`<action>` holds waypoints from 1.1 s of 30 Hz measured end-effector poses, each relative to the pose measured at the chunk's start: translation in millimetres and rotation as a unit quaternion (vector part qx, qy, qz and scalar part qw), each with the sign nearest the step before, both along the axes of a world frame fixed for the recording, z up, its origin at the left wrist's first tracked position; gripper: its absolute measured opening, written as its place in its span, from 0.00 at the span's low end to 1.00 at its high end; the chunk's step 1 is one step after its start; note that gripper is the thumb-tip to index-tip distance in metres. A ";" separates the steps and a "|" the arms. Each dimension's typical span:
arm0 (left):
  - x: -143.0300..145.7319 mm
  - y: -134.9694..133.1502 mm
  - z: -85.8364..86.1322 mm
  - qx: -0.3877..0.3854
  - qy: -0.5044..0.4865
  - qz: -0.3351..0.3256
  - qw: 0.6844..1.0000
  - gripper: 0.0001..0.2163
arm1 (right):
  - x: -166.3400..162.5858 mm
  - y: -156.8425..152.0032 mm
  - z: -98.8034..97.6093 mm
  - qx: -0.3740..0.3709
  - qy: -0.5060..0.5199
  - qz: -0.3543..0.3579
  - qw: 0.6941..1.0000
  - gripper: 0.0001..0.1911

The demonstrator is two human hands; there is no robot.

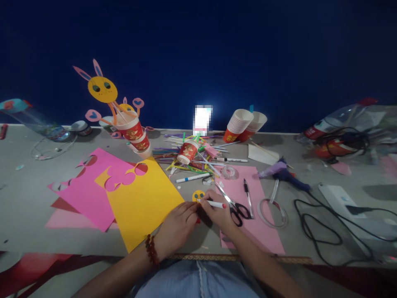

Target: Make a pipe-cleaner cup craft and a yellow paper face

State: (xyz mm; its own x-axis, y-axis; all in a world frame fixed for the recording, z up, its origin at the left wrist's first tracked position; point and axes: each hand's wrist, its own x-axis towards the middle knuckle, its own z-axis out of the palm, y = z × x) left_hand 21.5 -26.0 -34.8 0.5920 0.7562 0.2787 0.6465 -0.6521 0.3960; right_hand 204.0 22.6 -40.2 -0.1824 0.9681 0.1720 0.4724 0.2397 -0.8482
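Observation:
In the head view, my right hand (218, 210) grips a white marker (214, 203) with a red end. Its tip meets a small round yellow paper face (198, 194) with two dark eyes, lying on the table. My left hand (180, 221) rests beside the face, fingers stretched and close together, their tips by its lower left edge. Something small and red shows under the hands, mostly hidden. Just right of my right hand, black-handled scissors (237, 211) and a black-capped pen (247, 192) lie on a pink sheet (251, 231).
Yellow paper (145, 207) and cut magenta paper (96, 190) lie left. Behind are pipe cleaners (167, 152), a red paper cup (187, 151), and a rabbit-faced cup figure (128, 126). Stacked cups (238, 124) stand at the back. A glue gun (287, 176) and cables (322, 223) lie right.

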 end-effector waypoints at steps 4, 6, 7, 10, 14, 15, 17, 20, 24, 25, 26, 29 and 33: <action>-0.1 0.1 -0.5 0.001 0.001 0.002 1.000 0.04 | 0.2 0.2 -1.4 0.000 -0.005 0.003 1.000 0.12; -0.1 0.1 -1.2 0.008 0.003 0.003 1.000 0.05 | 0.1 0.2 -2.2 -0.001 -0.005 0.003 1.000 0.12; -0.1 0.2 -1.5 0.011 0.004 0.001 1.000 0.05 | 0.1 0.2 -2.4 -0.002 -0.004 0.001 1.000 0.12; -0.3 0.0 -1.7 0.015 0.005 0.002 1.000 0.05 | 0.3 0.2 -1.7 0.006 0.013 -0.002 1.000 0.12; -0.9 -0.2 1.2 0.014 0.015 0.004 1.000 0.05 | 0.4 0.1 1.2 0.031 0.046 -0.015 0.998 0.11; -1.1 0.0 2.2 0.017 0.018 0.001 1.000 0.05 | 0.2 0.1 2.0 0.033 0.047 -0.020 0.998 0.11; -1.1 0.3 3.9 0.019 0.020 -0.003 1.000 0.06 | -0.5 0.2 3.5 0.028 0.046 -0.023 0.998 0.11; -0.6 0.8 4.2 0.013 0.017 -0.001 1.000 0.06 | -1.8 0.2 5.3 0.020 0.046 -0.017 0.999 0.12; -0.2 0.4 1.2 0.010 0.011 0.006 1.000 0.06 | -2.3 0.1 5.8 0.014 0.040 -0.010 0.999 0.12; -0.4 0.3 0.3 0.008 0.010 0.005 1.000 0.05 | -2.1 0.1 5.3 0.011 0.035 -0.009 0.999 0.12; -0.6 0.1 -0.6 0.004 0.010 0.003 1.000 0.05 | -1.8 0.1 4.7 0.008 0.030 -0.009 0.999 0.12; -1.2 -0.2 -2.3 0.001 0.012 0.000 1.000 0.05 | -0.9 0.2 2.4 0.006 0.018 -0.007 1.000 0.11; -0.7 -0.2 -1.7 0.003 0.007 0.005 1.000 0.05 | -0.4 0.3 1.4 0.008 0.007 -0.002 1.000 0.12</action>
